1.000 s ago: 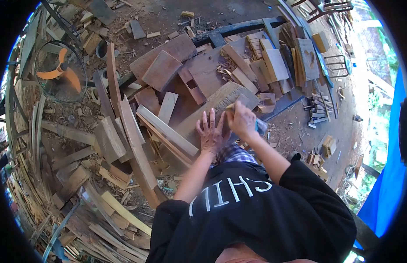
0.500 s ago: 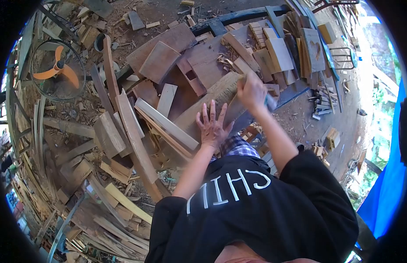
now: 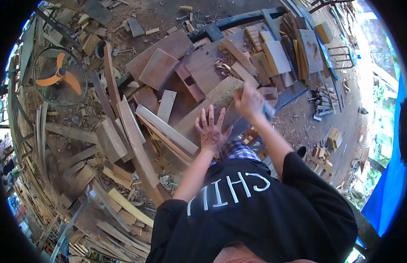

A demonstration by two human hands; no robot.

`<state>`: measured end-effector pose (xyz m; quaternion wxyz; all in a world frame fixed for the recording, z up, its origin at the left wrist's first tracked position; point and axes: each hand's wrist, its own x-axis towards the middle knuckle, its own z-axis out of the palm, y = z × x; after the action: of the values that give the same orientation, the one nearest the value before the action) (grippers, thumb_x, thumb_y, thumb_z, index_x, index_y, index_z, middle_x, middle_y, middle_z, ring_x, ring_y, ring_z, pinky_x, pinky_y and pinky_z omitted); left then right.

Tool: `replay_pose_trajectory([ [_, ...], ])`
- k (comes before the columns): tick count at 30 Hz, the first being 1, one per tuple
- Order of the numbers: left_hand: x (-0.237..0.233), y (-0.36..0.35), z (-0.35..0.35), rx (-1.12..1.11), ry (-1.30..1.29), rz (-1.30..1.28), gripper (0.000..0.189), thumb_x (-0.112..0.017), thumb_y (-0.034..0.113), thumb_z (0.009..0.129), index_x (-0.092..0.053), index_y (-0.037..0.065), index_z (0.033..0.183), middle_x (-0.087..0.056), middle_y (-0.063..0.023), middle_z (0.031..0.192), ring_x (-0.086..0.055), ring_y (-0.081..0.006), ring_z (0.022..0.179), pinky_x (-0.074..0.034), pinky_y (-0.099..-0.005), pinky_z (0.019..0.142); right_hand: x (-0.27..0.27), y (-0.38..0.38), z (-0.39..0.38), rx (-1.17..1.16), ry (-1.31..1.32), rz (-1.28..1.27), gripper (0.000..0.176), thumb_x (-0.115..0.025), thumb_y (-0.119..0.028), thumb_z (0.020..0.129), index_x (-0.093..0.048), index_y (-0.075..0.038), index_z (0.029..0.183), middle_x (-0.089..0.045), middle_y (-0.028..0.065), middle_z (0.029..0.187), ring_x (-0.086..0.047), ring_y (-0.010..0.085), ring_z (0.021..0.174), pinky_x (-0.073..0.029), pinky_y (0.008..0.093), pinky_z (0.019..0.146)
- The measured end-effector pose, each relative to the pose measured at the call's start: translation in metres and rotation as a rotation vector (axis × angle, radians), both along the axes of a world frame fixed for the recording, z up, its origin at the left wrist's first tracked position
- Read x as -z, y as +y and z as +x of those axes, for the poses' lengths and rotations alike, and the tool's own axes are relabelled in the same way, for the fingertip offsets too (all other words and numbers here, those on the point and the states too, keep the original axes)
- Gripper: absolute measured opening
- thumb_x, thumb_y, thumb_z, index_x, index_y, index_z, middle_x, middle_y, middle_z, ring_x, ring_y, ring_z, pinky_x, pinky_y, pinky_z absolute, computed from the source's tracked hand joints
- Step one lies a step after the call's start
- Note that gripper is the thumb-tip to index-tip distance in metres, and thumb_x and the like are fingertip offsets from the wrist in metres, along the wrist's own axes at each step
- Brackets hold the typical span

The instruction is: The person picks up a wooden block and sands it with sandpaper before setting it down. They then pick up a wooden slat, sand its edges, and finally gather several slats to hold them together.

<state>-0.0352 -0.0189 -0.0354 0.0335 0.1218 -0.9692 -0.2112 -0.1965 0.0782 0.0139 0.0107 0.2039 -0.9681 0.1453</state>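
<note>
A long wooden board (image 3: 188, 120) lies slantwise before me, with a rough, worn patch near its far end. My left hand (image 3: 211, 130) rests flat on its near part, fingers spread. At the board's right end my right hand (image 3: 250, 101) is closed around a tool. Only the tool's bluish end (image 3: 268, 111) shows beyond the fist; it is blurred, and the rest is hidden by the fingers. A small block (image 3: 245, 73) lies just past the right hand.
The low work table (image 3: 207, 68) bears a mortised wood piece (image 3: 190, 81), flat boards (image 3: 158, 68) and a stack of blocks (image 3: 277, 57) on the right. Long planks (image 3: 135, 136) lean at the left. A fan (image 3: 59, 75) with orange blades stands far left. Scraps cover the ground.
My right hand has shifted slightly left and down with the tool, its bluish end also lower. My left hand stays spread on the board. The whole view has moved slightly.
</note>
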Motion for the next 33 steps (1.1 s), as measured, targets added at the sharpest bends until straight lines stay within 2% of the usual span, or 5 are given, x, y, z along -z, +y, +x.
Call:
replay_pose_trajectory([
  [8,-0.002,0.001,0.001,0.001,0.000,-0.027,0.075,-0.063,0.058,0.084,-0.040,0.030,0.150,-0.027,-0.0156,0.156,-0.024,-0.0408,0.142,-0.020,-0.0612,0.109,-0.001,-0.009,-0.045,0.129,-0.179,0.103,0.033,-0.064,-0.031,0.088,-0.055,-0.004,0.105,-0.066,0.0173,0.083,-0.066,0.0378,0.076,-0.050,0.0520,0.067],
  [15,0.003,0.001,0.004,0.009,-0.006,-0.023,0.077,-0.063,0.058,0.084,-0.039,0.030,0.151,-0.026,-0.0145,0.157,-0.022,-0.0402,0.143,-0.020,-0.0609,0.109,0.002,0.008,0.039,-0.096,-0.028,-0.024,0.032,-0.065,-0.028,0.086,-0.053,-0.003,0.103,-0.064,0.0182,0.079,-0.064,0.0363,0.069,-0.051,0.0497,0.065],
  [18,0.000,0.001,0.003,0.007,-0.017,-0.020,0.077,-0.063,0.058,0.084,-0.038,0.031,0.151,-0.026,-0.0145,0.157,-0.022,-0.0401,0.143,-0.020,-0.0611,0.109,-0.003,-0.008,-0.031,0.103,-0.113,0.044,0.030,-0.065,-0.028,0.086,-0.053,-0.004,0.098,-0.065,0.0181,0.080,-0.066,0.0381,0.075,-0.050,0.0514,0.065],
  [24,0.001,0.000,0.003,0.011,-0.022,-0.006,0.075,-0.062,0.057,0.085,-0.038,0.031,0.151,-0.027,-0.0144,0.157,-0.023,-0.0393,0.143,-0.019,-0.0611,0.109,-0.013,0.003,0.060,-0.085,-0.206,0.000,0.032,-0.071,-0.028,0.082,-0.054,-0.004,0.097,-0.066,0.0201,0.081,-0.067,0.0395,0.078,-0.052,0.0497,0.070],
  [33,0.002,0.002,0.003,0.001,-0.002,-0.007,0.075,-0.064,0.056,0.084,-0.041,0.030,0.150,-0.024,-0.0144,0.158,-0.021,-0.0400,0.143,-0.018,-0.0602,0.110,-0.007,-0.004,-0.009,0.078,-0.103,0.005,0.027,-0.065,-0.030,0.085,-0.054,-0.005,0.089,-0.066,0.0203,0.078,-0.067,0.0389,0.075,-0.052,0.0514,0.067],
])
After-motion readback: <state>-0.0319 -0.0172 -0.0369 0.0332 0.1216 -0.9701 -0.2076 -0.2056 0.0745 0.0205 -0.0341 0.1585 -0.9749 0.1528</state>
